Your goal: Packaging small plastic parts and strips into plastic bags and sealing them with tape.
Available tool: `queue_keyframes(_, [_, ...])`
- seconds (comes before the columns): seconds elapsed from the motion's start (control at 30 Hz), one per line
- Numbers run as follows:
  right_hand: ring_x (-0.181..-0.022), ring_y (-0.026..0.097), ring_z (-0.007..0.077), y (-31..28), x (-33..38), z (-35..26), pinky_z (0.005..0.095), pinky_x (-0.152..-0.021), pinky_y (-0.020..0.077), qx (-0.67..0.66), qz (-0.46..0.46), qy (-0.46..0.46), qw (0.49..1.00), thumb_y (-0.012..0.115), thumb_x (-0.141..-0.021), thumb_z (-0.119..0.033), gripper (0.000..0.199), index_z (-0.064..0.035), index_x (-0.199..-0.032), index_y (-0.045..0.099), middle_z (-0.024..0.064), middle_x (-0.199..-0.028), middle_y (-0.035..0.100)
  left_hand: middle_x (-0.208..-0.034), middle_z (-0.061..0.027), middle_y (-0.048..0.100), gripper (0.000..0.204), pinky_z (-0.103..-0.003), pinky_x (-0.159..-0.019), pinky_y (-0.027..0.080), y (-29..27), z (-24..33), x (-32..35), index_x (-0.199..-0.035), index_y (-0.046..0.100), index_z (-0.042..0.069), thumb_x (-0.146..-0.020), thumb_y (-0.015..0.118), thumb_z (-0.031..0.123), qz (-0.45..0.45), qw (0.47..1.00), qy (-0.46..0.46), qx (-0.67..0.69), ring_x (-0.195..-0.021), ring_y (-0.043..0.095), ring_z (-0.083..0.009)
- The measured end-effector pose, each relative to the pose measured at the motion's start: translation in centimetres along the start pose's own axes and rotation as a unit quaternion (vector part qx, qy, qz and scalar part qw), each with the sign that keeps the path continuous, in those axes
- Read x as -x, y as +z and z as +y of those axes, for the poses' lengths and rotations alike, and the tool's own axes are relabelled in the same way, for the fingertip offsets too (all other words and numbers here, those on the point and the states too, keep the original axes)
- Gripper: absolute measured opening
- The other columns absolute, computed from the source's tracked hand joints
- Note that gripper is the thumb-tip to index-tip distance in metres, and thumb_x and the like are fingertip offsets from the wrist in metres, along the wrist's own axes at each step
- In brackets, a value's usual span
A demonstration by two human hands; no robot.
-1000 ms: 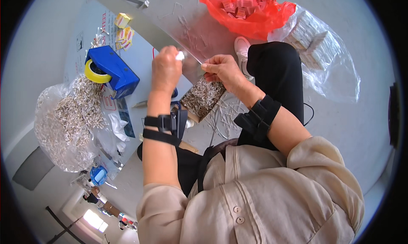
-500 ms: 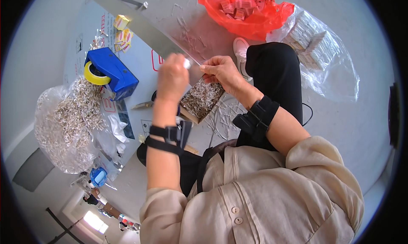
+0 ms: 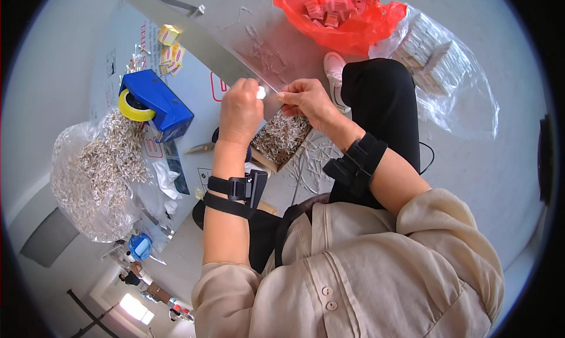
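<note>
My left hand [image 3: 242,111] is closed in a fist beside the table edge, with a small white piece [image 3: 261,92] showing at its thumb side. Whether that piece is gripped or wrapped on the thumb, I cannot tell. Just to its right, my right hand [image 3: 312,102] pinches thumb and finger together at the edge; whatever is in the pinch is too small to name. Below both hands is an open cardboard box [image 3: 276,166] full of small silvery-white pieces [image 3: 281,135]. Dark-handled scissors [image 3: 200,148] lie left of my left wrist, their handles partly hidden.
On the table stand a blue tape dispenser [image 3: 170,111] with yellow tape [image 3: 132,110], small yellow boxes [image 3: 170,55] and a clear bag [image 3: 88,191] of small pieces. A red bag [image 3: 353,32] and a clear bag [image 3: 477,97] of white bundles lie beyond my knee. White strips [image 3: 315,161] litter the floor.
My left hand was blurred by motion and now shows sharply, slightly lower and nearer the right hand. My right hand keeps its pinch in nearly the same place.
</note>
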State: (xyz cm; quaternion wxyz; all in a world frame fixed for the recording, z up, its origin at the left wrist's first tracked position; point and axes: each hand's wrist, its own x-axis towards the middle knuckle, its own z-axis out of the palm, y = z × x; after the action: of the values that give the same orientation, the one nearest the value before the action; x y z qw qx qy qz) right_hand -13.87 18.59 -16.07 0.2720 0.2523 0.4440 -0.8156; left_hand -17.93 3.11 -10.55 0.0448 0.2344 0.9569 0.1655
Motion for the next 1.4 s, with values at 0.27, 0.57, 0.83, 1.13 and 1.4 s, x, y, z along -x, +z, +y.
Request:
queue_keyframes(0.27, [-0.062, 0.06, 0.0153, 0.0, 0.0, 0.0, 0.0262, -0.056, 0.0525, 0.005, 0.006, 0.002, 1.0, 0.066, -0.082, -0.008, 0.015, 0.0041, -0.086, 0.06, 0.0068, -0.073, 0.059, -0.076, -0.019, 0.056, 0.009, -0.046, -0.067, 0.047, 0.0, -0.3, -0.1, -0.075, 0.052, 0.0, -0.067, 0.05, -0.005, 0.014, 1.0, -0.014, -0.005, -0.075, 0.056, -0.039])
queue_keyframes(0.57, [-0.062, 0.059, 0.015, -0.1, 0.1, -0.1, 0.0256, -0.056, 0.0526, 0.018, 0.007, 0.002, 1.0, 0.067, -0.081, -0.008, 0.015, 0.0045, -0.087, 0.06, 0.0068, -0.074, 0.059, -0.076, -0.0193, 0.055, 0.01, -0.046, -0.066, 0.046, 0.2, -0.4, 0.5, -0.076, 0.052, -0.001, -0.066, 0.052, -0.003, 0.025, 0.999, -0.003, 0.026, -0.074, 0.056, -0.0397])
queue_keyframes(0.83, [-0.063, 0.059, 0.0147, -0.3, 0.0, 0.0, 0.0262, -0.056, 0.0521, 0.0, 0.002, -0.012, 1.0, 0.067, -0.082, -0.008, 0.015, 0.0039, -0.086, 0.06, 0.0062, -0.074, 0.058, -0.076, -0.0181, 0.054, 0.013, -0.046, -0.067, 0.046, 0.5, 0.4, 0.5, -0.076, 0.052, 0.0, -0.064, 0.055, -0.005, 0.006, 1.0, 0.002, 0.004, -0.074, 0.056, -0.0385])
queue_keyframes(1.13, [-0.061, 0.059, 0.0146, -0.3, -0.3, -0.1, 0.0263, -0.056, 0.0521, -0.002, 0.002, -0.01, 1.0, 0.067, -0.082, -0.008, 0.014, 0.0039, -0.087, 0.059, 0.0064, -0.073, 0.058, -0.071, -0.0189, 0.055, 0.007, -0.045, -0.065, 0.047, 0.3, 1.1, 0.8, -0.072, 0.053, -0.001, -0.066, 0.053, -0.004, 0.002, 1.0, -0.008, 0.011, -0.073, 0.056, -0.0386])
queue_keyframes(1.4, [-0.062, 0.059, 0.0148, -0.3, -0.2, 0.2, 0.0264, -0.056, 0.052, -0.002, -0.002, -0.009, 1.0, 0.066, -0.082, -0.008, 0.014, 0.0037, -0.087, 0.06, 0.0061, -0.074, 0.058, -0.074, -0.0187, 0.056, 0.011, -0.045, -0.063, 0.048, 0.6, 1.5, 2.1, -0.076, 0.055, -0.002, -0.067, 0.05, -0.005, 0.035, 0.999, -0.009, 0.032, -0.071, 0.056, -0.0378])
